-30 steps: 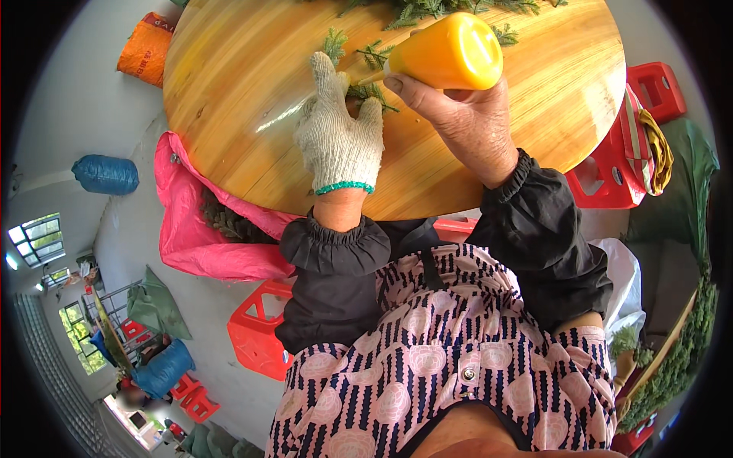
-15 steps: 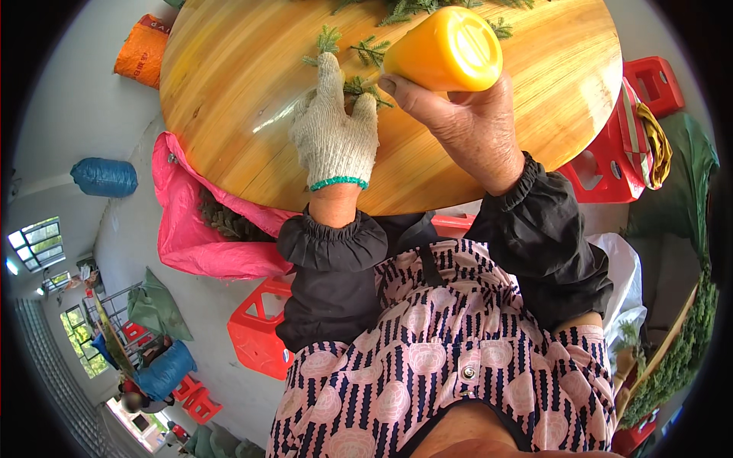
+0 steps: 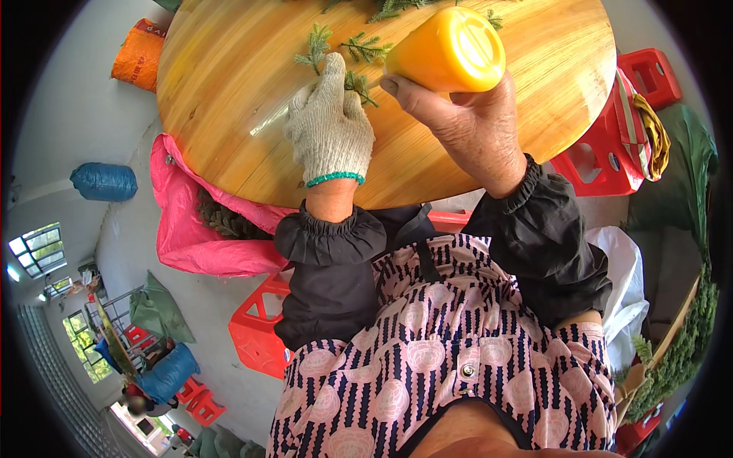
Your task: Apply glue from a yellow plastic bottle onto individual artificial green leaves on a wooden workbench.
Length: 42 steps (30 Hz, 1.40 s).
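Note:
My left hand (image 3: 330,130) wears a white knitted glove with a green cuff and lies on the round wooden table (image 3: 221,84), its fingers on small green conifer sprigs (image 3: 359,52). Whether it grips a sprig I cannot make out. My bare right hand (image 3: 466,126) holds an orange plastic bottle (image 3: 450,49) tilted above the table, its flat end toward me, just right of the gloved hand. More green sprigs (image 3: 397,8) lie at the table's far edge.
A pink bag (image 3: 191,237) with green branches hangs below the table's left edge. Red plastic crates (image 3: 256,328) stand by my legs and at the right (image 3: 611,153). An orange sack (image 3: 141,49) and a blue sack (image 3: 103,182) lie on the floor left. Green branches (image 3: 679,351) sit at the right.
Both hands have shifted slightly up and toward the table's far side. The orange bottle stays in my right hand, the gloved hand stays on the sprigs.

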### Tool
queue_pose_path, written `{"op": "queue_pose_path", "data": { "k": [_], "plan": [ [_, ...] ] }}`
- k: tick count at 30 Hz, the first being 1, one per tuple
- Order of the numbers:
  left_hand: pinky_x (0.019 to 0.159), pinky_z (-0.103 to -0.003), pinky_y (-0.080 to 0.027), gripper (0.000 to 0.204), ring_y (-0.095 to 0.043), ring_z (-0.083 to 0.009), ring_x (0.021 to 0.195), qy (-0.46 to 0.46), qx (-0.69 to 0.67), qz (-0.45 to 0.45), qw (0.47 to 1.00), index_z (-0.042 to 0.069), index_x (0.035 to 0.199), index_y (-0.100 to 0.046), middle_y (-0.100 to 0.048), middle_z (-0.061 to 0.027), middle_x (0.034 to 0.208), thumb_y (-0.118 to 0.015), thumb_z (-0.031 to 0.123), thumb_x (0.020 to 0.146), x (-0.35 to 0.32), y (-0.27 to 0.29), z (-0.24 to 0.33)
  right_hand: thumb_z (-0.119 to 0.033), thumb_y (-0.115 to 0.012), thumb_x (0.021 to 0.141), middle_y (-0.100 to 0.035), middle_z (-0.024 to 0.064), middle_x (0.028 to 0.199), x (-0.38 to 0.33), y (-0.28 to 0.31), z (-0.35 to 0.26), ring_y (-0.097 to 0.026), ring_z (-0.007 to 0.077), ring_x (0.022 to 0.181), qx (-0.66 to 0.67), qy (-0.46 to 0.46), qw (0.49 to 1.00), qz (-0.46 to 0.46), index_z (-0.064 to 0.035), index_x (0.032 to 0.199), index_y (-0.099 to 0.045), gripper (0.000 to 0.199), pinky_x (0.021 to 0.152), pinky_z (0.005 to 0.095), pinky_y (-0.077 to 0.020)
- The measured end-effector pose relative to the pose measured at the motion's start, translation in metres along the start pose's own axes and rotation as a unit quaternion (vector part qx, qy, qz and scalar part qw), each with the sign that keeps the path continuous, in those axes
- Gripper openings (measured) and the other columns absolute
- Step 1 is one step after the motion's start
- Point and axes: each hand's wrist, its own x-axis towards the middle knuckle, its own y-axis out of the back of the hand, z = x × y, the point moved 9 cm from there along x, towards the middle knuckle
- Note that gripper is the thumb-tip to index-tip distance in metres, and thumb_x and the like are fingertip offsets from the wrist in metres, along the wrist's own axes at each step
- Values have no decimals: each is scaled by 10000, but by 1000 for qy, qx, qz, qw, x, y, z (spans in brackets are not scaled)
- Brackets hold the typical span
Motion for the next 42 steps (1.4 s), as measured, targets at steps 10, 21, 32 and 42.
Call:
{"op": "queue_pose_path", "data": {
  "k": [10,21,32,42],
  "plan": [
    [877,-520,-529,531,-642,-428,995,10,2,16,1000,225,1411,-616,-684,-211,1028,-647,104,895,-3,4,-10,-21,-811,849,-766,69,962,-8,-7,-7,-732,130,878,-45,-13,999,0,34,1030,-718,210,794,288,-595],
    [901,-509,-534,497,-643,-415,1023,20,7,25,999,226,1385,-640,-698,-201,1053,-667,150,895,-3,-3,-21,-20,-841,819,-764,68,949,-18,-2,-3,-736,137,876,-74,-3,997,38,25,1025,-714,246,800,287,-592],
    [917,-483,-523,456,-665,-380,1009,12,-67,48,997,184,1309,-696,-728,-165,1085,-695,99,861,-10,0,-31,-25,-770,894,-746,74,1004,-27,13,4,-717,162,904,-4,-27,998,56,20,1062,-703,186,831,296,-565],
    [971,-358,-501,451,-672,-233,1023,53,-272,56,959,54,1270,-703,-734,-137,1125,-624,-54,839,-35,25,-81,-116,-751,934,-679,47,1069,-47,57,47,-652,160,944,238,-31,942,233,-36,1123,-655,227,761,318,-518]
  ]
}}
